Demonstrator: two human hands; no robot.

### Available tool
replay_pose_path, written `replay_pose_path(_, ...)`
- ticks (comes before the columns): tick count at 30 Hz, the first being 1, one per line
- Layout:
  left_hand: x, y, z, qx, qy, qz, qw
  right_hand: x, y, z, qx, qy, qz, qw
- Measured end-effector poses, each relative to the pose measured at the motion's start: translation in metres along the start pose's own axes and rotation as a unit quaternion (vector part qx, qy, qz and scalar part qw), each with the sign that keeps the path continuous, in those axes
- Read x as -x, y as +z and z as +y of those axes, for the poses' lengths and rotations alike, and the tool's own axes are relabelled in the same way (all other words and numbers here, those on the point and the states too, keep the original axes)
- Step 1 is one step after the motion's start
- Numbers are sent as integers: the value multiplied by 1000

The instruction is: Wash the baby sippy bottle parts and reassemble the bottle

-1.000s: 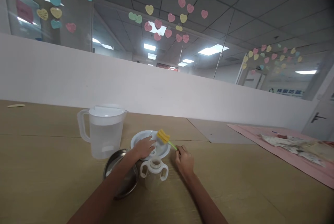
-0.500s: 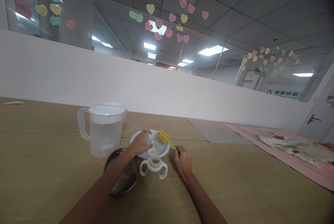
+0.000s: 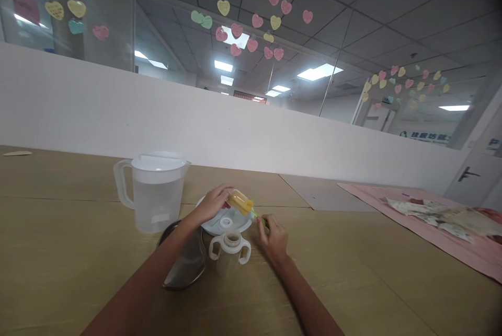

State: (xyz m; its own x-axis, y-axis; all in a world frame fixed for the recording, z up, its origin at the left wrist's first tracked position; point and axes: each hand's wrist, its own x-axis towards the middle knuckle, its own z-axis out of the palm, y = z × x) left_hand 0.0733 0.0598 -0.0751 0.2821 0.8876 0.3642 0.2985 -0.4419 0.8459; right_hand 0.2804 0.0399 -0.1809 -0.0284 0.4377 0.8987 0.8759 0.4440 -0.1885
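Note:
My right hand (image 3: pixel 272 234) is closed on the green handle of a bottle brush whose yellow sponge head (image 3: pixel 240 201) hovers over a white plate (image 3: pixel 209 224). My left hand (image 3: pixel 212 202) is raised above the plate with its fingers pinched on a small clear part pressed against the sponge head. A white ring (image 3: pixel 226 222) lies on the plate. A clear baby bottle with two white handles (image 3: pixel 229 248) stands open just in front of the plate, between my two forearms.
A clear plastic jug of water with a white lid (image 3: pixel 155 193) stands left of the plate. A steel bowl (image 3: pixel 188 260) lies under my left forearm. A pink mat with papers (image 3: pixel 435 223) covers the table's right side. A white partition runs behind.
My left hand lifted off the plate with a small clear part and brought it to the sponge head. The right hand and brush shifted slightly left.

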Motion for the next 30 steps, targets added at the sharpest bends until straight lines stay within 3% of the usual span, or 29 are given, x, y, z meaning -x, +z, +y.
replay_pose_path(4, 11, 2, 14, -165, 30, -74, 983, 0, 0, 4, 26, 32, -34, 999)
replay_pose_path(6, 18, 4, 28, -197, 32, -111, 974, 0, 2, 4, 47, 56, -75, 994)
replay_pose_path(8, 26, 9, 44, -209, 49, -146, 966, 0, 4, 0, 64, 34, -123, 990)
replay_pose_path(10, 30, 14, 57, -245, 67, -123, 959, 0, 7, -6, 67, -26, -156, 985)
replay_pose_path(13, 29, 17, 63, -312, 77, -27, 947, -1, 10, -15, 67, -54, -144, 986)
replay_pose_path(15, 25, 12, 59, -339, 95, 15, 936, -1, 8, -16, 65, -38, -121, 990)
replay_pose_path(18, 21, -1, 51, -364, 112, 24, 924, -1, 4, -12, 42, -26, -105, 993)
replay_pose_path(22, 23, -9, 45, -315, 12, -89, 945, -2, -1, -11, -1, 24, -99, 995)
replay_pose_path(24, 23, -9, 43, -297, -11, -117, 948, -4, -3, -12, -13, 60, -102, 993)
replay_pose_path(28, 15, -7, 22, -328, 56, -51, 942, -8, -5, -8, 3, 133, -91, 987)
replay_pose_path(30, 9, -6, 3, -361, 62, -56, 929, -8, -5, -4, 14, 149, -88, 985)
